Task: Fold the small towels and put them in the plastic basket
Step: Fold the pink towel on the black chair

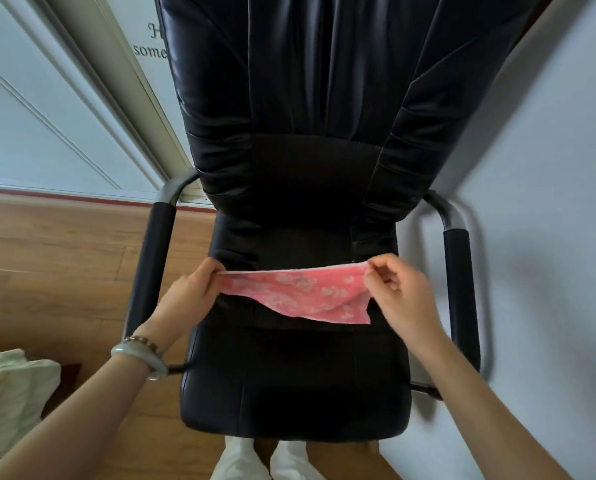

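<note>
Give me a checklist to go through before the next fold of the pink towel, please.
1. The left hand pinches one top corner of the pink towel: ok.
2. The right hand pinches the other top corner: ok.
3. Top edge stretched between them: ok.
4. Lower edge level: not ok, it slants, lower toward the right hand.
5. The chair seat lies under the towel: ok.
6. The plastic basket near: cannot tell, not in view.

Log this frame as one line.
left hand: pinches pink towel end | right hand: pinches other end | towel: stretched over black chair seat, corner hanging
</note>
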### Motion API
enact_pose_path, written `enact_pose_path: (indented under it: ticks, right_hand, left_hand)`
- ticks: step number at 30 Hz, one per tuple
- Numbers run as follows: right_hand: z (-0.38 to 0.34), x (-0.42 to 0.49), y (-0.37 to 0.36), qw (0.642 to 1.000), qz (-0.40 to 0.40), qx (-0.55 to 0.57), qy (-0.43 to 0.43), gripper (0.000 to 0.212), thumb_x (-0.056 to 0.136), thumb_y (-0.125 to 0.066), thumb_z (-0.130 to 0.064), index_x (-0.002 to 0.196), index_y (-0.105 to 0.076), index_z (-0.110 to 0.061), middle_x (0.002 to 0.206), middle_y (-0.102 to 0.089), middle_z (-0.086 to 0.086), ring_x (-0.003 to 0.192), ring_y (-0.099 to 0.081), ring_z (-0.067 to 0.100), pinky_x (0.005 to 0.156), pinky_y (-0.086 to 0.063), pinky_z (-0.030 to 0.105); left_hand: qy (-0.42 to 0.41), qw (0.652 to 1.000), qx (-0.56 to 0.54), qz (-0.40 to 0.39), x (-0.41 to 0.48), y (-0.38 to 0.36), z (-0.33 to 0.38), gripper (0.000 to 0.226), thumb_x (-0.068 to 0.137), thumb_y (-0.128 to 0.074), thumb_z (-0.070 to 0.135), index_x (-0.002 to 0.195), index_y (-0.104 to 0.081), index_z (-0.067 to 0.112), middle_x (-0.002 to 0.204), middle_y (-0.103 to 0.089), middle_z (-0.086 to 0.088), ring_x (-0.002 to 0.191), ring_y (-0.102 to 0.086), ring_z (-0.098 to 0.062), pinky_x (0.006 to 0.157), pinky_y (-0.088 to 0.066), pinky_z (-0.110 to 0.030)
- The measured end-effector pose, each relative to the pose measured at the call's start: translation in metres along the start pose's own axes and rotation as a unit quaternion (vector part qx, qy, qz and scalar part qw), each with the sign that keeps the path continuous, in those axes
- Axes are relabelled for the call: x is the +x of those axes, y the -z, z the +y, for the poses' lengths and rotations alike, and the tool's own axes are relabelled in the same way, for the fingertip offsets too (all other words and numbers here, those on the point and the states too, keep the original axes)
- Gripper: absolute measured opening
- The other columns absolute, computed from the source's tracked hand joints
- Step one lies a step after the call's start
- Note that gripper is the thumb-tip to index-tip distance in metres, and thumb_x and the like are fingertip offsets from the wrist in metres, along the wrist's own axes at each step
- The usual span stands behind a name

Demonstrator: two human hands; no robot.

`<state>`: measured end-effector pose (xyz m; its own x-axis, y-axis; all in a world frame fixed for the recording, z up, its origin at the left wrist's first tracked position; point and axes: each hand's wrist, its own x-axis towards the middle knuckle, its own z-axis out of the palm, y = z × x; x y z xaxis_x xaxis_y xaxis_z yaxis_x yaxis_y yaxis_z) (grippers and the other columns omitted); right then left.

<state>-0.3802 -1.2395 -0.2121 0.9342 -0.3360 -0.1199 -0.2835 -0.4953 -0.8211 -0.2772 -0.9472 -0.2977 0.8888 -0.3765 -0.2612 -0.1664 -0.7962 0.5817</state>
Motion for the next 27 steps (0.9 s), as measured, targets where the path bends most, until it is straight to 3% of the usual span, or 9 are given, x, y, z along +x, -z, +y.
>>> enact_pose_path:
  ticks: [4,7,9,10,12,14,17,21,27]
  right_hand:
    - [-0.010,0.019,0.023,0.998,0.040,0.037,-0.037,0.012,0.088,-0.058,-0.011,0.091,-0.063,-0.021,0.085,-0.067,-0.004,0.082,-0.066,0.013,0.081,-0.056,0.034]
    - [-0.015,0.038,0.036,0.996,0.059,0.061,-0.039,0.011,0.087,-0.059,-0.009,0.094,-0.065,-0.016,0.086,-0.068,0.001,0.083,-0.068,0.016,0.082,-0.057,0.040]
    - [-0.018,0.050,0.043,0.995,0.072,0.067,-0.017,0.012,0.086,-0.062,-0.009,0.094,-0.067,-0.016,0.087,-0.069,0.001,0.083,-0.068,0.017,0.081,-0.057,0.041]
    - [-0.019,0.055,0.046,0.995,0.080,0.065,-0.004,0.012,0.085,-0.063,-0.009,0.094,-0.067,-0.017,0.088,-0.070,0.001,0.084,-0.068,0.018,0.081,-0.057,0.041]
    - [-0.019,0.061,0.049,0.995,0.086,0.056,0.012,0.013,0.086,-0.062,-0.008,0.093,-0.068,-0.016,0.088,-0.070,0.001,0.085,-0.068,0.018,0.082,-0.056,0.034]
    - [-0.015,0.063,0.049,0.995,0.084,0.052,0.013,0.014,0.085,-0.059,-0.004,0.090,-0.069,-0.013,0.086,-0.069,-0.001,0.085,-0.066,0.014,0.082,-0.052,0.022]
    - [0.000,0.057,0.041,0.995,0.068,0.066,-0.009,0.015,0.084,-0.058,-0.002,0.085,-0.068,-0.013,0.082,-0.066,-0.006,0.082,-0.062,0.006,0.078,-0.046,0.013]
    - [0.044,0.035,0.012,0.996,0.018,0.056,-0.065,0.016,0.083,-0.056,0.001,0.087,-0.068,-0.010,0.087,-0.068,0.000,0.084,-0.063,0.004,0.076,-0.046,0.012]
    - [0.117,-0.014,-0.044,0.984,-0.086,-0.016,-0.156,0.016,0.079,-0.060,0.000,0.076,-0.066,-0.014,0.077,-0.066,-0.001,0.076,-0.061,0.010,0.067,-0.042,0.017]
  left_hand:
    - [-0.024,0.999,-0.029,0.020,0.011,0.043,0.031,0.015,0.093,-0.054,0.010,0.093,-0.061,0.023,0.082,-0.069,0.000,0.071,-0.065,-0.018,0.074,-0.053,-0.039]
    - [-0.044,0.997,-0.024,0.064,0.021,0.069,0.054,0.014,0.091,-0.059,0.010,0.097,-0.069,0.017,0.085,-0.070,0.003,0.075,-0.062,-0.010,0.082,-0.051,-0.029]
    - [-0.045,0.994,-0.028,0.096,0.026,0.084,0.068,0.013,0.089,-0.062,0.013,0.096,-0.071,0.020,0.081,-0.066,0.011,0.074,-0.059,0.001,0.078,-0.046,-0.013]
    - [-0.047,0.993,-0.029,0.107,0.028,0.089,0.073,0.012,0.089,-0.063,0.015,0.096,-0.071,0.021,0.081,-0.065,0.012,0.076,-0.059,0.001,0.078,-0.045,-0.012]
    - [-0.058,0.990,-0.035,0.124,0.028,0.097,0.079,0.010,0.088,-0.064,0.016,0.095,-0.071,0.020,0.084,-0.067,0.010,0.081,-0.062,-0.008,0.083,-0.048,-0.023]
    - [-0.068,0.988,-0.039,0.136,0.025,0.098,0.079,0.009,0.087,-0.065,0.018,0.092,-0.071,0.022,0.086,-0.068,0.013,0.082,-0.063,-0.008,0.082,-0.048,-0.026]
    - [-0.070,0.991,-0.024,0.112,0.016,0.085,0.070,0.011,0.086,-0.067,0.016,0.092,-0.072,0.023,0.088,-0.067,0.015,0.079,-0.059,0.000,0.077,-0.042,-0.014]
    - [-0.062,0.995,0.035,0.065,0.001,0.038,0.039,0.013,0.085,-0.069,0.014,0.097,-0.074,0.015,0.098,-0.070,-0.001,0.092,-0.062,-0.021,0.080,-0.041,-0.024]
    - [-0.010,0.996,0.072,-0.054,-0.033,-0.046,-0.021,0.013,0.081,-0.071,0.011,0.093,-0.074,0.015,0.092,-0.071,-0.005,0.089,-0.064,-0.028,0.075,-0.049,-0.036]
